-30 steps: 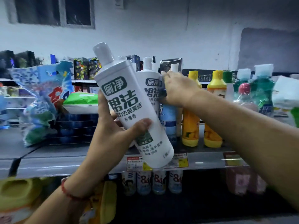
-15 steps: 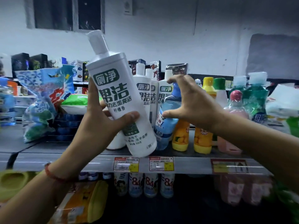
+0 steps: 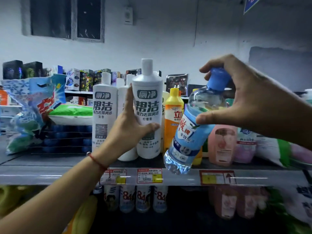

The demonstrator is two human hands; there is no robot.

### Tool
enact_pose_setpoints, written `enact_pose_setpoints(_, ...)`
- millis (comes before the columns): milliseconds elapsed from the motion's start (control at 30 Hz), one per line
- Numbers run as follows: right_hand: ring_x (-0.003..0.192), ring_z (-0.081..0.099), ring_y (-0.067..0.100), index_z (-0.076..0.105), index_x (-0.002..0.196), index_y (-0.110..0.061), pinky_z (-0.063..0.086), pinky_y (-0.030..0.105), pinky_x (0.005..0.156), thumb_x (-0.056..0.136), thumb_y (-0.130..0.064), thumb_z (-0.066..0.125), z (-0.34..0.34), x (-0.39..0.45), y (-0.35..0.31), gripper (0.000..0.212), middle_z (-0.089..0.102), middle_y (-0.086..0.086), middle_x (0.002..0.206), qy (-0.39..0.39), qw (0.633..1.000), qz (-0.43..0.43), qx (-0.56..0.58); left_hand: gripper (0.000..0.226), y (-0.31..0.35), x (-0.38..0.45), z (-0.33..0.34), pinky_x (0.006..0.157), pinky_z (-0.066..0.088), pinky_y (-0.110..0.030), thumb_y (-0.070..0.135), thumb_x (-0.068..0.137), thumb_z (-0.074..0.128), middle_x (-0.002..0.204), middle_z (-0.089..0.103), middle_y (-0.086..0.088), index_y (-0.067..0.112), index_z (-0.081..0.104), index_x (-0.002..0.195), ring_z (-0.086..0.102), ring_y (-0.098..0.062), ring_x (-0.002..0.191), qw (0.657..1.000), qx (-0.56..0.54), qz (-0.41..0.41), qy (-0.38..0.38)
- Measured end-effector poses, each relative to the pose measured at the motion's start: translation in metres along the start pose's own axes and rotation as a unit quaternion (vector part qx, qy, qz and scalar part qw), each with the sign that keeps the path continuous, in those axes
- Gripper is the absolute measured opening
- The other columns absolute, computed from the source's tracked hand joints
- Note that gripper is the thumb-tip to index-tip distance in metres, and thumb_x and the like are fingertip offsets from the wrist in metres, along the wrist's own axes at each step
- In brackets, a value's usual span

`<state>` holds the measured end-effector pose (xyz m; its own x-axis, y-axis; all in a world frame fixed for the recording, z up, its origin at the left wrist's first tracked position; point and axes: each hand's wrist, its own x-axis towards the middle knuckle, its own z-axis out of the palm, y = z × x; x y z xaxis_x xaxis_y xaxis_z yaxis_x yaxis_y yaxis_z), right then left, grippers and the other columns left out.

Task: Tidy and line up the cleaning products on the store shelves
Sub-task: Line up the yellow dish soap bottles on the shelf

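Where white bottle leaned before, left hand now holds it upright mid-frame. Right hand lifts blue bottle off shelf; row nearly straight.

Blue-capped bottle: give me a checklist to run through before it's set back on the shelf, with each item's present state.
1. Right hand grips blue-capped bottle at cap and shoulder: ok.
2. Bottle upright: not ok, tilted, base past the shelf edge.
3. Left hand steadies white bottle: ok.
4. White bottle upright, label forward: ok.
5. Free gap between white bottle and yellow bottle: not ok, they stand close.
6. Cap tight: cannot tell.
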<state>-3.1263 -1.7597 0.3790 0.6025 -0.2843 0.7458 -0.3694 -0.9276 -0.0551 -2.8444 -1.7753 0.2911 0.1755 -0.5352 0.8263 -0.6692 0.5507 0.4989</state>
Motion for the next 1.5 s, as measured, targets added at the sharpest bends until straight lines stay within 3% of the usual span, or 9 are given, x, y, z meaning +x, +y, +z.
enact_pose_setpoints(167, 0.113, 0.052, -0.009, 0.039, 0.123, -0.051, 0.044, 0.003, 0.094, 0.057, -0.060, 0.081, 0.000, -0.022, 0.007, 0.079, 0.046, -0.032, 0.123, -0.021, 0.999, -0.029, 0.005, 0.129, -0.010, 0.002, 0.026, 0.090, 0.057, -0.050, 0.022, 0.078, 0.085, 0.139, 0.060, 0.003, 0.050, -0.017, 0.152, 0.065, -0.017, 0.112, 0.999, 0.053, -0.002, 0.009)
enact_pose_setpoints(300, 0.114, 0.050, -0.012, 0.042, 0.123, -0.053, 0.041, 0.004, 0.095, 0.057, -0.059, 0.082, 0.001, -0.031, 0.014, 0.077, 0.041, -0.037, 0.126, -0.020, 0.999, -0.032, 0.014, 0.129, -0.015, 0.002, 0.042, 0.085, 0.051, -0.033, 0.029, 0.081, 0.083, 0.131, 0.065, -0.009, 0.032, -0.022, 0.155, 0.064, -0.016, 0.100, 0.983, 0.183, 0.001, 0.026)
enact_pose_setpoints(533, 0.120, 0.047, -0.011, 0.038, 0.129, -0.049, 0.044, 0.008, 0.098, 0.060, -0.062, 0.079, 0.010, -0.033, 0.029, 0.081, 0.043, -0.031, 0.124, -0.046, 0.998, -0.042, 0.009, 0.121, -0.020, 0.004, 0.055, 0.089, 0.047, -0.054, 0.040, 0.084, 0.078, 0.129, 0.051, -0.024, 0.031, -0.019, 0.156, 0.052, -0.040, 0.110, 0.940, 0.334, 0.026, 0.057)
enact_pose_setpoints(800, 0.121, 0.037, -0.016, 0.039, 0.130, -0.038, 0.034, -0.005, 0.090, 0.065, -0.049, 0.084, 0.028, -0.033, 0.041, 0.080, 0.042, -0.030, 0.120, -0.079, 0.995, -0.027, 0.053, 0.086, -0.023, -0.010, 0.057, 0.086, 0.053, -0.055, 0.031, 0.084, 0.077, 0.138, 0.039, -0.022, 0.016, 0.030, 0.155, 0.047, -0.041, 0.120, 0.922, 0.380, 0.052, 0.046)
enact_pose_setpoints(900, 0.117, 0.050, -0.009, 0.042, 0.128, -0.037, 0.041, 0.004, 0.095, 0.064, -0.046, 0.086, 0.038, -0.034, 0.045, 0.079, 0.047, -0.027, 0.120, -0.089, 0.991, -0.013, 0.099, 0.066, -0.007, -0.038, 0.049, 0.096, 0.050, -0.042, 0.046, 0.089, 0.064, 0.133, 0.054, -0.006, 0.022, 0.044, 0.147, 0.051, -0.024, 0.121, 0.960, 0.274, 0.051, 0.014)
enact_pose_setpoints(967, 0.116, 0.056, -0.003, 0.043, 0.128, -0.037, 0.047, 0.015, 0.101, 0.063, -0.045, 0.086, 0.049, -0.035, 0.048, 0.079, 0.050, -0.025, 0.121, -0.102, 0.985, -0.005, 0.139, 0.054, 0.010, -0.063, 0.048, 0.096, 0.052, -0.034, 0.057, 0.091, 0.055, 0.125, 0.065, 0.007, 0.033, 0.052, 0.139, 0.059, -0.010, 0.116, 0.993, 0.055, -0.058, -0.085)
enact_pose_setpoints(1100, 0.119, 0.061, 0.006, 0.047, 0.129, -0.036, 0.053, 0.034, 0.102, 0.059, -0.046, 0.087, 0.079, -0.040, 0.048, 0.080, 0.055, -0.018, 0.127, -0.146, 0.960, 0.003, 0.237, 0.030, 0.022, -0.117, 0.061, 0.093, 0.055, -0.037, 0.039, 0.104, 0.050, 0.125, 0.070, 0.000, 0.031, 0.063, 0.129, 0.065, -0.021, 0.117, 0.908, -0.287, -0.228, -0.202)
enact_pose_setpoints(1333, 0.123, 0.060, 0.004, 0.036, 0.149, -0.037, 0.052, 0.028, 0.100, 0.068, -0.035, 0.091, 0.174, -0.084, 0.027, 0.098, 0.047, -0.013, 0.147, -0.197, 0.864, 0.124, 0.447, 0.072, 0.004, -0.216, 0.055, 0.085, 0.055, -0.045, 0.054, 0.078, 0.074, 0.111, 0.071, -0.018, 0.006, 0.055, 0.128, 0.068, -0.032, 0.099, 0.874, -0.336, -0.338, -0.098)
enact_pose_setpoints(1500, 0.120, 0.063, 0.006, 0.036, 0.148, -0.041, 0.056, 0.029, 0.093, 0.061, -0.055, 0.078, 0.260, -0.151, -0.027, 0.097, 0.056, -0.012, 0.142, -0.222, 0.749, 0.278, 0.560, 0.056, -0.012, -0.272, 0.024, 0.096, 0.054, -0.049, 0.044, 0.078, 0.071, 0.123, 0.071, -0.013, 0.019, 0.059, 0.127, 0.068, -0.034, 0.113, 0.850, -0.326, -0.413, 0.025)
